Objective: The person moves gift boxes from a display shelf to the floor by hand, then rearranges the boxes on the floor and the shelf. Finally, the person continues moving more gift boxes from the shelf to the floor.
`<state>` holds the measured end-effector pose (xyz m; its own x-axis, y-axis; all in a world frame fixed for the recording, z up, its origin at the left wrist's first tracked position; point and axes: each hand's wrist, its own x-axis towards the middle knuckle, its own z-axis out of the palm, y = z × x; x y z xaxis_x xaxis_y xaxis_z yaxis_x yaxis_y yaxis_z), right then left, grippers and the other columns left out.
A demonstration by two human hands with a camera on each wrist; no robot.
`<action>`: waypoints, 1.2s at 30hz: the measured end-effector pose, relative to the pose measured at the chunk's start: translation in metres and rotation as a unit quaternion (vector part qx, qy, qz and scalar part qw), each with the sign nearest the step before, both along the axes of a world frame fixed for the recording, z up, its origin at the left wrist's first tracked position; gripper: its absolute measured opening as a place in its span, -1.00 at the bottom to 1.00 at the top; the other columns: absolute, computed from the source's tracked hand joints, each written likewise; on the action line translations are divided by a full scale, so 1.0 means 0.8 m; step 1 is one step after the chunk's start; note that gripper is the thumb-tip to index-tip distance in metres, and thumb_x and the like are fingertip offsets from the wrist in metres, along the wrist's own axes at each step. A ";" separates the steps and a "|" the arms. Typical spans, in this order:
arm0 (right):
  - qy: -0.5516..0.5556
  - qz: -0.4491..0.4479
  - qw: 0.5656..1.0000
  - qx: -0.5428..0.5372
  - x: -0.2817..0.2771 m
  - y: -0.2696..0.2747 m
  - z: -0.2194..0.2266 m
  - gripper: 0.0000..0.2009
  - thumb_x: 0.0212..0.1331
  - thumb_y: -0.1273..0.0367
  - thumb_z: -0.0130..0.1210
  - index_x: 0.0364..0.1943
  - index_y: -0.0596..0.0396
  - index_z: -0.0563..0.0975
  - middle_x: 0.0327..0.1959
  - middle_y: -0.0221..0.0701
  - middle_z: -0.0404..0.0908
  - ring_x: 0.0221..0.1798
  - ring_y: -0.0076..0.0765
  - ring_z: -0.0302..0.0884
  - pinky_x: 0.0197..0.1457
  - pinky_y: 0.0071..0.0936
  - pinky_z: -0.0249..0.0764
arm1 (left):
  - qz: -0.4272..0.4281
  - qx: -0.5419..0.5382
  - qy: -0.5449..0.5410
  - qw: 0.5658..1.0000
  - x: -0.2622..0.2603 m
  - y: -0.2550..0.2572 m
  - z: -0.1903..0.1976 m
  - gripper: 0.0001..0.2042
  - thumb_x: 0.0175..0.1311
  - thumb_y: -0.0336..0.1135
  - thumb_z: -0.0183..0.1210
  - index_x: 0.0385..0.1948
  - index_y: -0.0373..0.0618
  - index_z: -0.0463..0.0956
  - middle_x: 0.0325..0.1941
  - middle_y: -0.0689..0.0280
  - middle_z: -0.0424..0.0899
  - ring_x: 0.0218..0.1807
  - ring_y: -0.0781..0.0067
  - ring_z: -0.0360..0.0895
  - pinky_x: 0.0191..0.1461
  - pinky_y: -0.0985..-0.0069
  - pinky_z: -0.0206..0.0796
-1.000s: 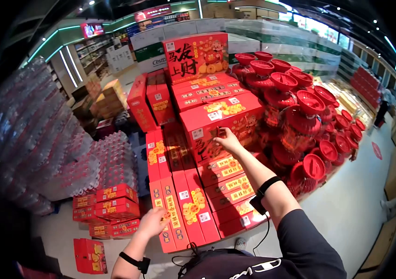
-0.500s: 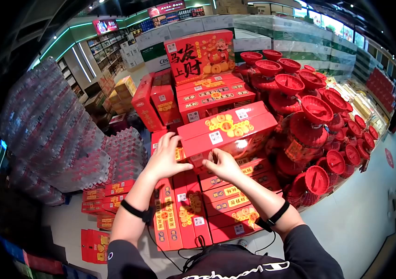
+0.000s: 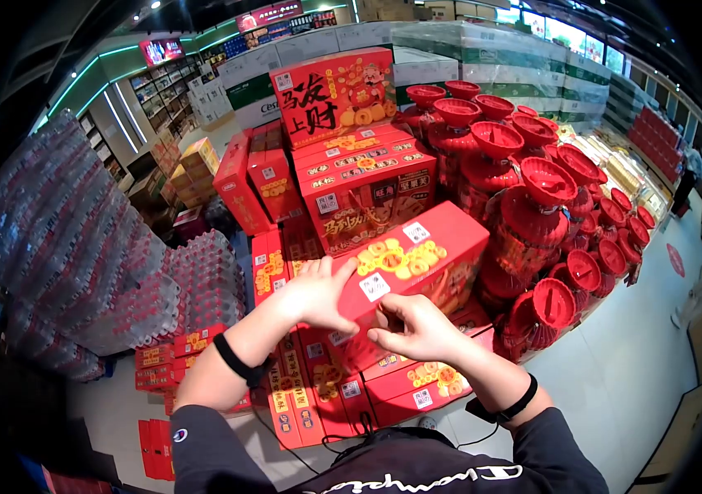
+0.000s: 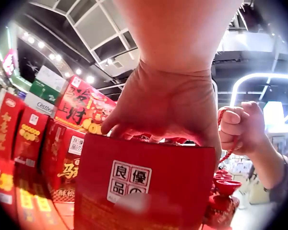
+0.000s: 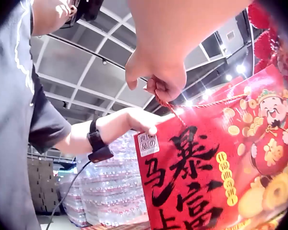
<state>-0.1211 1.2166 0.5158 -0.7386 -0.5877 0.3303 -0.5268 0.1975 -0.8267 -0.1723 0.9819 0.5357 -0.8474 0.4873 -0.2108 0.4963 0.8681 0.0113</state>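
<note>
A red gift box (image 3: 458, 235) with gold-coin pictures on top is tilted over lower red boxes. My left hand (image 3: 318, 296) spans its left end, fingers over the far edge and thumb down the near side; the left wrist view shows that hand (image 4: 168, 105) across the top of the box (image 4: 93, 167). My right hand (image 3: 421, 329) is at the box's near side. In the right wrist view, its curled fingers (image 5: 165, 88) hold the red twisted cord handle (image 5: 216, 103) above the printed front panel.
More red boxes (image 3: 367, 193) are stacked behind, with a large upright one (image 3: 334, 95) on top. Red lantern-shaped containers (image 3: 548, 181) crowd the right side. Shrink-wrapped bottles (image 3: 79, 255) pile up at the left, and smaller red boxes (image 3: 153, 379) sit on the floor.
My left hand has come from the lower boxes up to the box's left end. My right hand now holds the cord, and the box has moved toward me, showing the stack behind it.
</note>
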 end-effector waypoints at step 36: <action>0.159 -0.213 0.949 0.167 -0.030 -0.003 -0.034 -0.64 0.18 0.05 0.22 -0.46 0.05 0.47 -0.49 -0.33 0.54 -0.35 -0.11 0.59 -0.31 -0.16 0.48 | 0.145 0.027 0.160 0.976 -0.302 -0.053 -0.041 0.25 -0.34 0.44 0.44 0.39 -0.23 0.07 0.51 -0.22 0.02 0.56 -0.19 -0.06 0.57 -0.09 -0.26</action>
<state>-0.1449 1.2141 0.4888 -0.8270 -0.3682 0.4248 -0.5525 0.6718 -0.4934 -0.4138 0.9398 0.5029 -0.9695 0.2211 0.1060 0.2163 0.9748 -0.0551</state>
